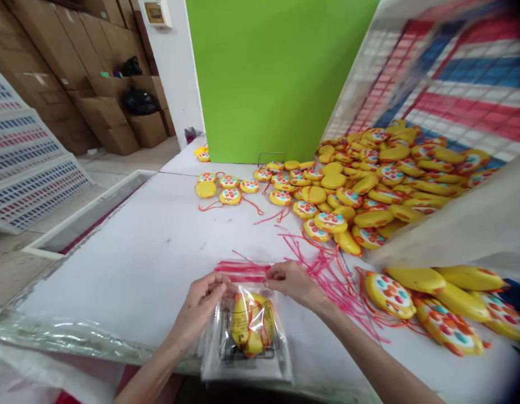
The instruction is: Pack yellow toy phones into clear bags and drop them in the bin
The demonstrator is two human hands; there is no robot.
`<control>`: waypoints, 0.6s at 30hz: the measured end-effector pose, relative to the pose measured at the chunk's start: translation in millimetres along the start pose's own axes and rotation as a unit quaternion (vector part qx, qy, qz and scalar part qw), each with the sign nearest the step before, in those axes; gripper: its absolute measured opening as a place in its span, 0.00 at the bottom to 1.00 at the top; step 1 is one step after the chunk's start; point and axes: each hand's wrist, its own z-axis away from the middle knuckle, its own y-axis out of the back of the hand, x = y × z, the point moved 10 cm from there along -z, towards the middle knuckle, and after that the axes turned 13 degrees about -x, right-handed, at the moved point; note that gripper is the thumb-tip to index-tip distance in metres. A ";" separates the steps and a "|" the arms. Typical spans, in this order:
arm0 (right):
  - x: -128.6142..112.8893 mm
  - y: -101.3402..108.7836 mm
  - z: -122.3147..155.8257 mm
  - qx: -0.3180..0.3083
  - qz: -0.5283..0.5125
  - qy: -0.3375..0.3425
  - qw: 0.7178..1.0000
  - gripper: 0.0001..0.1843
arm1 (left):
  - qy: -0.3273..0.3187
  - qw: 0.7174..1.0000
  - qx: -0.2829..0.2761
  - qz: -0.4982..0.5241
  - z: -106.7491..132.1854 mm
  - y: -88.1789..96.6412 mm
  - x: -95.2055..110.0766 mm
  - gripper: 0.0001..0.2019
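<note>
A clear plastic bag [281,362] lies at the table's front edge, with a yellow toy [241,320] and its orange cord inside. Other bags seem to be stacked beneath it. My left hand [205,294] pinches the bag's upper left edge between thumb and fingers. At the upper right, my right hand [291,280] is closed on the edge, near the end of a pink strip [245,272] running across the top. Whether that strip is still stuck to the bag I cannot tell. Loose pink strips [323,286] lie scattered beside my right wrist.
A big heap of yellow toys [365,174] with coloured dots fills the right rear. Several toys [228,188] sit further left, and more [445,325] lie near my right forearm. A green board [281,73] stands behind. White crates [28,151] and cardboard boxes [104,118] are at left.
</note>
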 end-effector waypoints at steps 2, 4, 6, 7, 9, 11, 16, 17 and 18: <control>6.6 0.9 -0.2 -0.002 -0.023 0.002 1.000 0.04 | 0.003 1.000 -0.006 0.001 1.2 1.4 -2.5 0.09; 13.5 5.3 3.3 0.008 -0.043 0.003 0.999 0.04 | 0.003 1.000 -0.004 -0.013 3.2 4.6 -3.4 0.09; 18.7 10.3 8.6 0.021 -0.058 -0.002 0.998 0.05 | -0.003 0.999 0.002 -0.044 5.0 7.7 -0.9 0.09; 19.9 11.7 10.6 0.024 -0.064 -0.006 0.998 0.05 | -0.006 0.998 0.003 -0.055 5.5 8.2 0.4 0.09; 19.4 10.9 11.6 0.021 -0.073 -0.013 0.997 0.08 | -0.007 0.998 0.000 -0.057 5.4 7.4 1.7 0.09; 16.5 7.0 8.0 0.011 -0.076 -0.016 0.997 0.09 | -0.006 0.999 0.000 -0.045 4.4 6.2 2.2 0.09; 13.8 -6.0 -7.9 -0.018 -0.089 -0.021 0.996 0.09 | -0.004 1.000 -0.009 -0.026 0.1 1.6 3.5 0.09; 14.2 -8.5 -10.0 -0.026 -0.097 -0.021 0.995 0.08 | -0.005 1.000 -0.011 -0.026 -0.5 1.3 4.2 0.09; 14.6 -10.7 -11.3 -0.033 -0.106 -0.021 0.994 0.07 | -0.007 0.999 -0.011 -0.029 -0.9 1.6 5.1 0.09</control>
